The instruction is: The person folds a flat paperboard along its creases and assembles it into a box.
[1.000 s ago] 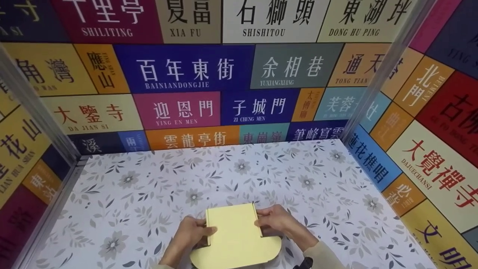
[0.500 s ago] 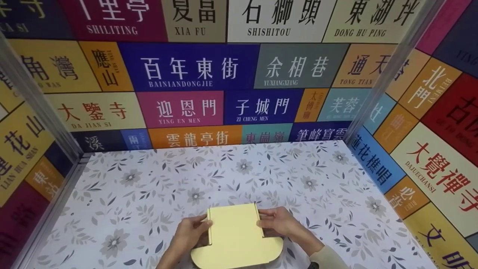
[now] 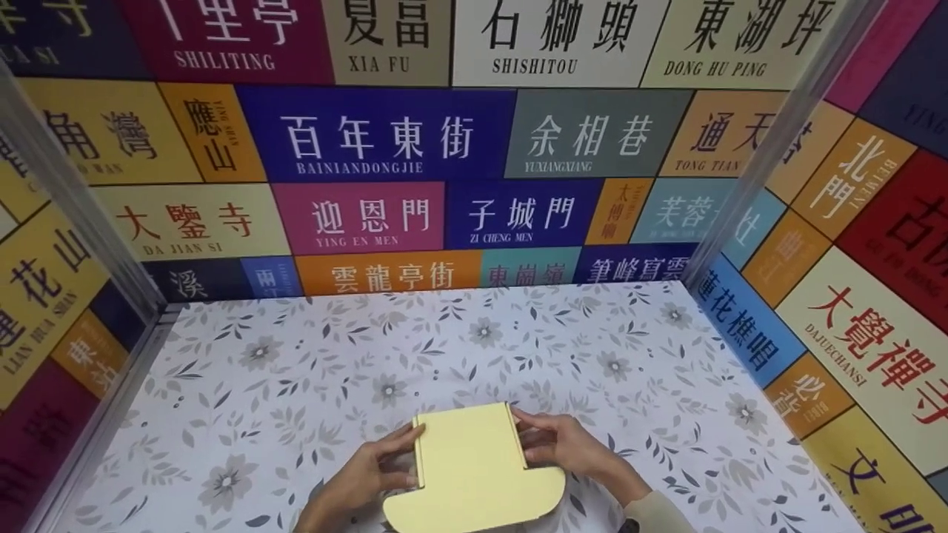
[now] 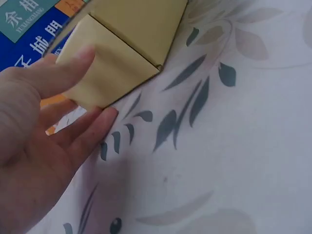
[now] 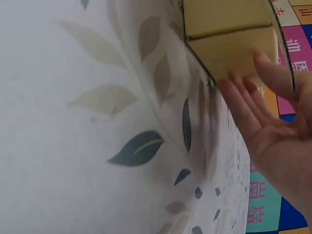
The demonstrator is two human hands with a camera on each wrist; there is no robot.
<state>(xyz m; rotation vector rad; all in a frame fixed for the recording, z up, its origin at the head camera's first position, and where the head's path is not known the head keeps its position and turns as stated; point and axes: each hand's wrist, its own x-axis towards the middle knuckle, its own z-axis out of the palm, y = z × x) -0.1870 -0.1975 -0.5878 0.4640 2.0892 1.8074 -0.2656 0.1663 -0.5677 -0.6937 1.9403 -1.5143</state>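
Note:
A pale yellow cardboard box (image 3: 470, 444) sits on the patterned table, its rounded flap spread out toward me. My left hand (image 3: 370, 466) grips its left side, one fingertip over the far top corner and another digit lower on that side. In the left wrist view, the thumb (image 4: 73, 73) lies on the box's side panel (image 4: 112, 61) and the other fingertips reach its bottom edge. My right hand (image 3: 566, 444) holds the opposite side with bent fingers. In the right wrist view, thumb and fingertips meet the side panel (image 5: 234, 53), below the overhanging flap.
A white tablecloth (image 3: 296, 392) with grey flowers and leaves spreads around the box. Colourful printed wall panels (image 3: 378, 137) stand behind and at both sides, with metal posts (image 3: 755, 155) at the corners.
My left hand has shifted its hold: its thumb was on the box's top left edge and is now lower, with a fingertip at the far corner. The box has slid very slightly right.

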